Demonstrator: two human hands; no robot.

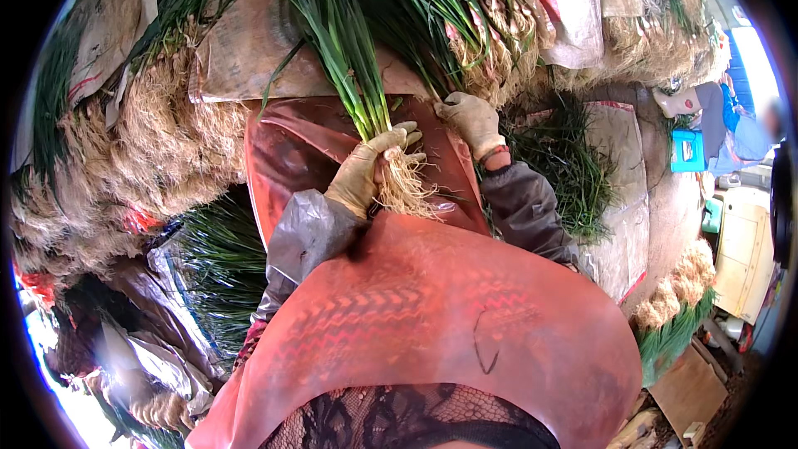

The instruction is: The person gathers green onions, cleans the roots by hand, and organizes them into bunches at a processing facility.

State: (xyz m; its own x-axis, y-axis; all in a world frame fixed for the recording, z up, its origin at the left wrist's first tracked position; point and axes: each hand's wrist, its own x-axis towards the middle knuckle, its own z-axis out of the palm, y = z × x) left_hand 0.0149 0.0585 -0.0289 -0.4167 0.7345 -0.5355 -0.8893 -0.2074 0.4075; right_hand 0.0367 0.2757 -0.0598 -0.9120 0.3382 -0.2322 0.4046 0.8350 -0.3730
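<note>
My left hand [366, 170], in a pale work glove, is closed around a small bunch of green garlic [353, 75]. Its long flat leaves point up and away, and pale stringy roots [405, 187] hang below my fingers. My right hand [470, 120], gloved too, is at the edge of the far heap, its fingers curled closed; what they hold, if anything, is hard to make out. Just beyond it lie more green garlic plants [490, 41] with pinkish bulbs and shaggy roots. Beneath both hands spreads a reddish-brown plastic sheet [291, 137].
Large root-out stacks of green garlic [166, 129] rise at left, partly covered by sacks [249, 41]. Loose green leaves [573, 166] lie at right beside a flattened sack [619, 199]. A person in blue [744, 133] is at far right near a turquoise box [687, 150]. Tied bundles [677, 308] stand lower right.
</note>
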